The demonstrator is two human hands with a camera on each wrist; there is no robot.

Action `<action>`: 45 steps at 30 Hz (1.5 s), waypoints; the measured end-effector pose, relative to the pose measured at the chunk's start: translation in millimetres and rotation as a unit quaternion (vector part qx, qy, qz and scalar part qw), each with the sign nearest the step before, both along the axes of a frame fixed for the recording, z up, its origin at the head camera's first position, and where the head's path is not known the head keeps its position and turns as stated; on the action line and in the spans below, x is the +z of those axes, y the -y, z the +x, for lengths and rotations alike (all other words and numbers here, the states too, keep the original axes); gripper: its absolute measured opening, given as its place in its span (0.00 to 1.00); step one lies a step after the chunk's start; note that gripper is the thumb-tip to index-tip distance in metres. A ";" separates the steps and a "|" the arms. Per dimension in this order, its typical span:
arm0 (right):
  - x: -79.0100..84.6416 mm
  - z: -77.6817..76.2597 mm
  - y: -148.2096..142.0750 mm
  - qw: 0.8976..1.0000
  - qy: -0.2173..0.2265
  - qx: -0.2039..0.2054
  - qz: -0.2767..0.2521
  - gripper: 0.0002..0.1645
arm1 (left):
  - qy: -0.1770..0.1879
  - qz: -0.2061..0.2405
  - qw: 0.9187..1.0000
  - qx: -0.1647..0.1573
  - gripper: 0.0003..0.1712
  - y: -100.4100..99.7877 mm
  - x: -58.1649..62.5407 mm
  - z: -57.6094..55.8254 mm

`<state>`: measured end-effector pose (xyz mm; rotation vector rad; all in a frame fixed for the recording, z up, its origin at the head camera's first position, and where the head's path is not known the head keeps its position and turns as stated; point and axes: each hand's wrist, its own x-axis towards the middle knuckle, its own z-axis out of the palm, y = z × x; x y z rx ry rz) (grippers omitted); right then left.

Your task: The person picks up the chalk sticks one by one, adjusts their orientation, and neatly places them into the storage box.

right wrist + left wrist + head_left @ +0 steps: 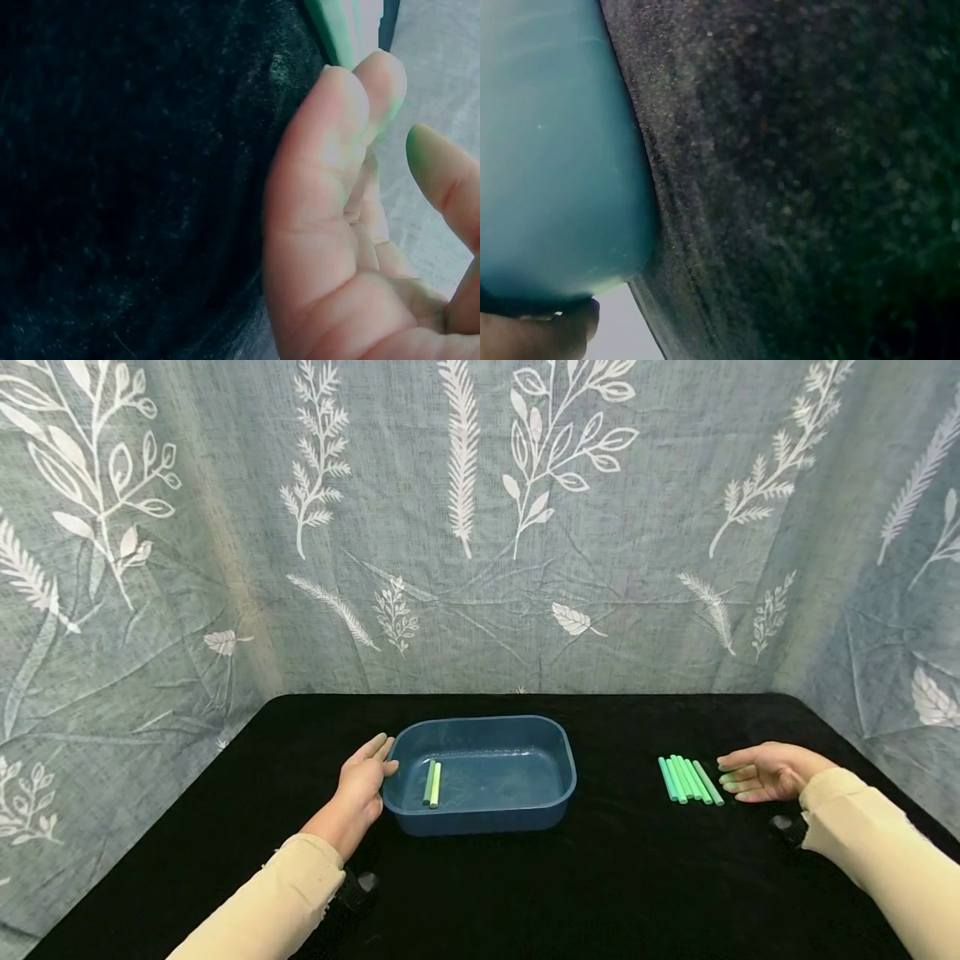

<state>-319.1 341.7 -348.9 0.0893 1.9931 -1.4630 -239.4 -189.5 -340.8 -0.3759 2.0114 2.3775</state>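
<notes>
Fingers of the left hand (363, 783) lie extended against the left end of the blue tub (487, 822), left of centre in the frame. Too firm a push there could slide the tub rightward over the black cloth (615, 877). In the tub's left part, a dark green stick (429, 782) and a yellow-green stick (435, 786) lie side by side; tipping the tub could send them rolling. Right of centre, green sticks (688, 779) lie in a slanting row on the cloth, packed so closely that picking at one could disturb its neighbours. Just right of them, the right hand (772, 772) holds nothing, its fingers loosely bent; a careless brush could scatter the row. The cloth's left edge slopes toward the lower left corner, its right edge toward the lower right. Between tub and row, a broad stretch of cloth leaves room for sideways movement.
</notes>
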 end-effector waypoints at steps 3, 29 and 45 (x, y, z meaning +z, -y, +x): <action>-3.4 0.0 0.9 1.000 -0.010 0.008 0.027 0.36 | 0.006 -0.001 1.000 0.002 0.36 -1.1 -0.4 -0.1; 0.5 -2.2 28.6 0.993 -0.013 -0.002 0.116 0.15 | -0.004 -0.008 1.000 0.004 0.37 -3.0 0.6 -0.1; 1.0 0.7 29.1 0.992 -0.035 -0.009 0.124 0.11 | -0.004 -0.006 1.000 0.007 0.36 -4.5 1.1 0.7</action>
